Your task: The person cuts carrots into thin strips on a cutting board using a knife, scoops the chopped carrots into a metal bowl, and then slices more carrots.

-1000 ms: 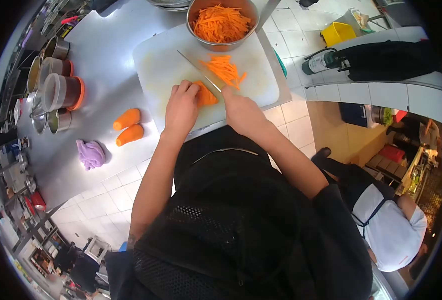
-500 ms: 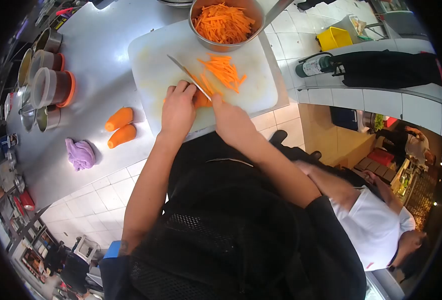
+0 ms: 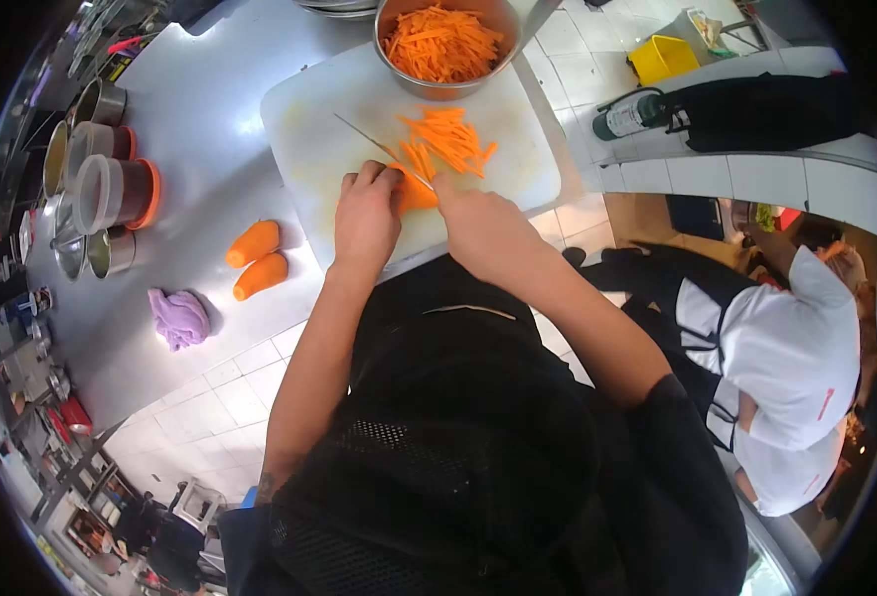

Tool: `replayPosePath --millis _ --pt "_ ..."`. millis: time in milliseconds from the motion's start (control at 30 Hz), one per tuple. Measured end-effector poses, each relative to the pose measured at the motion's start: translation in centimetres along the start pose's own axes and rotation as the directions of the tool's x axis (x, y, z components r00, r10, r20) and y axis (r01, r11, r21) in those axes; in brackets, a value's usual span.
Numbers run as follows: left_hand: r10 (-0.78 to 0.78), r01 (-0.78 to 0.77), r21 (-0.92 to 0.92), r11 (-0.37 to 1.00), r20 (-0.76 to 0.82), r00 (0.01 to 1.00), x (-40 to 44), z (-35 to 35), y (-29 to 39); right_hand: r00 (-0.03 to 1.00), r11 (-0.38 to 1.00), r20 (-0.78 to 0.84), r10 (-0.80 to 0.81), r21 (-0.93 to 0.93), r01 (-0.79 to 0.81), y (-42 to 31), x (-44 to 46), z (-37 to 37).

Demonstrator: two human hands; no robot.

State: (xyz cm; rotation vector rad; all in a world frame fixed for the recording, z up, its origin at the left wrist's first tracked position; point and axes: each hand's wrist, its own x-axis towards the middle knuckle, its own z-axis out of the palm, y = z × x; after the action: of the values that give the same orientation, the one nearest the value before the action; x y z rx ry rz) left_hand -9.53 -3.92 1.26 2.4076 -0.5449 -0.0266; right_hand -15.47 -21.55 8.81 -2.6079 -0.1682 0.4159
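On the white cutting board (image 3: pixel 309 129), my left hand (image 3: pixel 367 211) has its fingers curled down on a piece of carrot (image 3: pixel 417 195), pinning it. My right hand (image 3: pixel 486 226) is wrapped round the handle of a kitchen knife (image 3: pixel 377 145). The blade lies across the carrot beside my left fingertips, its tip pointing up and left. Just beyond the blade is a loose pile of carrot sticks (image 3: pixel 451 139). A metal pan (image 3: pixel 445 91) full of carrot sticks rests on the board's far edge, its handle pointing away to the upper right.
Left of the board, two peeled carrots (image 3: pixel 257 260) and a purple cloth (image 3: pixel 178 318) lie on the steel table (image 3: pixel 215 149). Lidded tubs (image 3: pixel 111 194) and metal pots stand further left. People in white shirts (image 3: pixel 791 348) are close on my right. A fire extinguisher (image 3: pixel 629 117) lies beyond.
The knife blade has shifted slightly at the carrot, and its angle looks flatter. At my right, the people in white have moved, and a second white shirt shows. The whole view has shifted slightly.
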Motion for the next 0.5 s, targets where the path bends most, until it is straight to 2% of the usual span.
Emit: replayPosePath --millis 100,200,267,300,333,400,467,500 --pt "-0.025 0.025 -0.001 1.0 0.025 0.999 0.0 0.0 0.0 1.0 0.998 -0.003 -0.028 -0.059 0.028 -0.5 -2.3 0.1" --pt "-0.034 0.033 0.005 0.999 0.03 0.999 0.1 -0.1 0.0 0.995 0.997 -0.071 0.065 -0.03 -0.067 1.8 0.1 4.5" --pt "0.001 -0.001 0.021 1.0 0.022 1.0 -0.1 0.1 -0.4 0.994 0.997 -0.108 -0.03 0.066 0.037 2.7 2.7 4.8" --pt "0.024 -0.025 0.026 0.999 0.013 1.0 0.1 0.0 -0.3 0.991 0.997 -0.13 -0.01 0.074 0.02 1.7 2.5 3.5" --pt "0.046 -0.047 0.026 0.999 0.019 0.999 0.4 0.1 -0.3 0.995 0.998 -0.096 -0.035 0.047 0.04 0.9 2.1 1.8" --pt "-0.003 0.004 -0.031 0.999 0.011 1.0 -0.1 0.1 -0.1 0.998 0.999 -0.047 -0.047 0.025 0.048 -1.1 0.0 -0.3" --pt "-0.006 0.006 -0.043 0.999 0.0 1.0 -0.1 0.5 0.0 0.993 0.995 0.075 0.094 0.012 -0.095 -2.5 -2.4 -1.1" --pt "-0.009 0.008 -0.04 0.999 -0.013 1.0 -0.2 0.4 -0.2 0.995 0.995 0.03 0.1 0.027 -0.101 -1.1 -2.0 1.1"
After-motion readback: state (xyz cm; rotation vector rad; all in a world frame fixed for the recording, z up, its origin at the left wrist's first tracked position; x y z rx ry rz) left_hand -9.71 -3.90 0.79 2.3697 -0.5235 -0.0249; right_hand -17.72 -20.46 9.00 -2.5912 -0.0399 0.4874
